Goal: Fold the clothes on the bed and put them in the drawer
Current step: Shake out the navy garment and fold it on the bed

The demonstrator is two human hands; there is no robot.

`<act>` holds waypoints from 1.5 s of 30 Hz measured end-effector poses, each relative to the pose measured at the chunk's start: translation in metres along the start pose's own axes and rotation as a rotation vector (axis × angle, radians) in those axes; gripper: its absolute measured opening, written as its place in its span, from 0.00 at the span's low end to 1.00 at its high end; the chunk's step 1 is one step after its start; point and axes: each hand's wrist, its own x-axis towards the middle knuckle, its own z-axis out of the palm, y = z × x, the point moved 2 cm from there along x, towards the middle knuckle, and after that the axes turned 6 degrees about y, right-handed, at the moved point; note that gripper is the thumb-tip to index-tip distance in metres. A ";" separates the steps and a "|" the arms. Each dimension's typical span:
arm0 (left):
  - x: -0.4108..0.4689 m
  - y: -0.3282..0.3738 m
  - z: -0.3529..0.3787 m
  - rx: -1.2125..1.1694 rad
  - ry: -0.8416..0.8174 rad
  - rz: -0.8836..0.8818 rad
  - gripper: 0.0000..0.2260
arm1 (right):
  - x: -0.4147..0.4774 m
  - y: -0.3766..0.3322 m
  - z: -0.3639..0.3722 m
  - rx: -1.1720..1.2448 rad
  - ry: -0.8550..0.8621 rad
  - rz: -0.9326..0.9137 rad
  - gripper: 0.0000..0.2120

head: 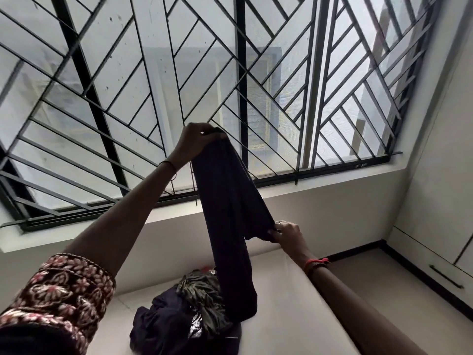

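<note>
1. Behind the bed (pixel 294 303) stood a wide window (pixel 143 80), its greyish panes covered by a black metal grille of straight bars set in slanted, chevron-like panels.
2. The bed showed a smooth, pale, flat top with a straight edge.
3. High above the bed, the left hand (pixel 197 139) gripped the top of a long, dark navy garment (pixel 230 213), fingers curled round the bunched cloth.
4. Lower above the bed, the right hand (pixel 286 233) pinched another end of it, so the soft cloth hung as a narrow upside-down V.
5. The garment's longer fall reached down to a crumpled pile of clothes (pixel 179 316) on the bed, dark fabric mixed with a leafy print.
6. Right of the bed, a pale drawer (pixel 419 262) with a slim dark bar handle (pixel 446 276) sat closed.
7. A maroon floral sleeve (pixel 58 290) covered the left upper arm.
</note>
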 end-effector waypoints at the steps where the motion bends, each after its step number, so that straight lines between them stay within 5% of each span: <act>1: -0.002 -0.007 -0.006 0.027 -0.011 0.000 0.08 | 0.002 0.006 -0.008 0.005 0.000 -0.003 0.08; 5: -0.019 -0.044 -0.025 0.107 -0.092 -0.050 0.02 | 0.015 0.024 -0.043 -0.027 -0.002 -0.048 0.07; 10: -0.045 -0.070 -0.031 0.115 -0.222 -0.077 0.16 | 0.033 0.030 -0.084 -0.007 -0.077 -0.071 0.08; 18: -0.083 -0.091 -0.008 -0.035 -0.282 -0.020 0.07 | 0.021 0.032 -0.115 0.026 -0.068 0.004 0.10; 20: -0.086 -0.098 -0.002 -0.006 -0.371 -0.014 0.01 | 0.013 0.036 -0.119 0.003 -0.042 0.035 0.13; 26: -0.104 -0.099 0.026 0.009 -0.836 -0.054 0.09 | -0.020 0.062 -0.131 -0.124 -0.012 0.151 0.08; 29: -0.109 -0.089 0.039 -0.043 -0.944 -0.059 0.25 | -0.031 0.077 -0.141 0.074 -0.091 0.380 0.07; 32: -0.108 -0.079 0.051 -0.102 -0.949 -0.126 0.31 | -0.039 0.091 -0.150 0.351 -0.076 0.664 0.05; 35: -0.104 -0.069 0.069 -0.080 -0.953 -0.194 0.27 | -0.043 0.110 -0.147 0.701 -0.053 0.851 0.06; 39: -0.101 -0.069 0.115 0.151 -0.957 -0.262 0.09 | -0.034 0.142 -0.126 0.880 0.036 0.917 0.08; 45: -0.116 -0.094 0.188 0.282 -0.830 -0.428 0.11 | -0.004 0.183 -0.085 1.056 0.204 1.012 0.12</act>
